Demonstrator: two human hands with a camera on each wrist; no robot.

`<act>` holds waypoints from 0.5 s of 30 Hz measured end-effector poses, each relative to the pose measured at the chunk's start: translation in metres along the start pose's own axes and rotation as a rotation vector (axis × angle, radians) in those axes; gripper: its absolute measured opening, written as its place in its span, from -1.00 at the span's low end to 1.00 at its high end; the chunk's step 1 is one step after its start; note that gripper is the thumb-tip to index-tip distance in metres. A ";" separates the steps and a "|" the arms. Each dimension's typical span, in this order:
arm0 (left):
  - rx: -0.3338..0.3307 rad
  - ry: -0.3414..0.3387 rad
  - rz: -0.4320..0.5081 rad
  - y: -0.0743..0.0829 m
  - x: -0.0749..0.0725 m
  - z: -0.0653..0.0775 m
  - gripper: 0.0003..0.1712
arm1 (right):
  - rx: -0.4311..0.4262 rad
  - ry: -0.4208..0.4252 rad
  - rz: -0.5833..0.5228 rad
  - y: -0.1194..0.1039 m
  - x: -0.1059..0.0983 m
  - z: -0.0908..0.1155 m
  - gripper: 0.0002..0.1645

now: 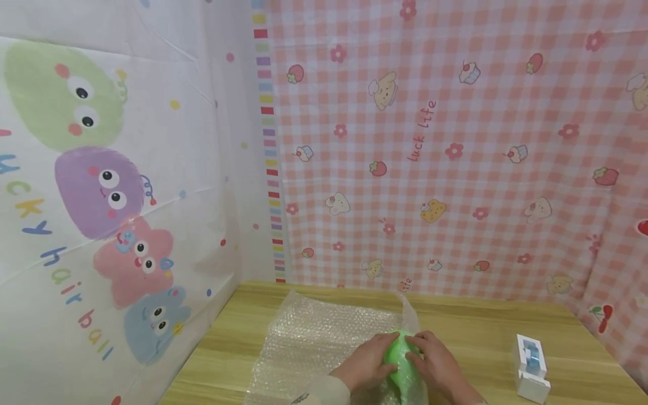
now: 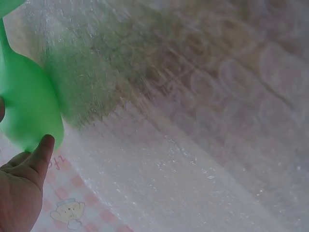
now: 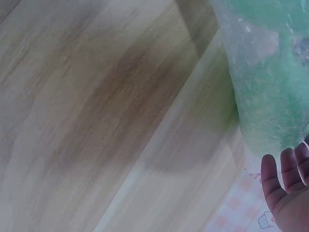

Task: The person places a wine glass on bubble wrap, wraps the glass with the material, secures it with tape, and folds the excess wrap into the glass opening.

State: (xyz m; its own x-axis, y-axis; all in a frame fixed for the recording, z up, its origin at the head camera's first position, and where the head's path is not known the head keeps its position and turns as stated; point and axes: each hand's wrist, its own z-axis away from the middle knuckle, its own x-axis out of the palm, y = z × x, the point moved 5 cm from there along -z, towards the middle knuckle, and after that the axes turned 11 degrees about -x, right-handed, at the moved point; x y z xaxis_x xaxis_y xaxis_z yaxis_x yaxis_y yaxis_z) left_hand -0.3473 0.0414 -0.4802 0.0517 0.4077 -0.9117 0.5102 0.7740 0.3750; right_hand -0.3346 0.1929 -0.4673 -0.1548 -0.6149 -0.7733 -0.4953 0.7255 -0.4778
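Observation:
A smooth green object (image 2: 31, 99) with a rounded end and a narrow waist lies on a sheet of bubble wrap (image 1: 324, 332); its exact kind is not shown. My left hand (image 1: 367, 360) holds its left side, and in the left wrist view the fingertips (image 2: 47, 142) touch the rounded end. Over the right side, the wrap is folded up against the green surface. My right hand (image 1: 437, 360) grips this wrapped side, thumb and fingers on the film. Green shows through the plastic (image 3: 270, 111) in the right wrist view, where the fingers curl at its far end.
To the right on the wood-grain table (image 1: 481, 332) stands a small white tape dispenser (image 1: 531, 371) with a blue roll. A pink checked cloth (image 1: 430, 169) hangs behind the table, and a white cartoon-printed sheet (image 1: 202, 169) hangs on the left.

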 end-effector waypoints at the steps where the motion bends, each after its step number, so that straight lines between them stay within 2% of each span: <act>1: -0.016 -0.011 0.002 -0.001 0.001 0.000 -0.30 | -0.004 0.003 -0.001 0.000 0.000 0.000 -0.60; 4: -0.037 -0.036 -0.001 -0.002 0.002 0.002 -0.34 | -0.003 0.005 -0.014 0.000 0.000 -0.001 -0.62; 11: -0.036 -0.042 -0.003 -0.005 0.002 0.000 -0.42 | 0.008 0.040 -0.038 -0.001 0.000 -0.002 -0.60; 15: -0.074 -0.055 0.025 -0.006 0.002 -0.002 -0.52 | 0.000 0.071 -0.039 -0.002 -0.001 -0.002 -0.68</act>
State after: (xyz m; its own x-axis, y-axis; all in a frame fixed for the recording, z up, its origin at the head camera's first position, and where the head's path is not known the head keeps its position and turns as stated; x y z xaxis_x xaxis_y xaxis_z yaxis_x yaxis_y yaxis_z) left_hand -0.3524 0.0384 -0.4838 0.1120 0.4016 -0.9089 0.4430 0.7986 0.4074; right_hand -0.3351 0.1911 -0.4647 -0.1954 -0.6628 -0.7228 -0.5018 0.7008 -0.5070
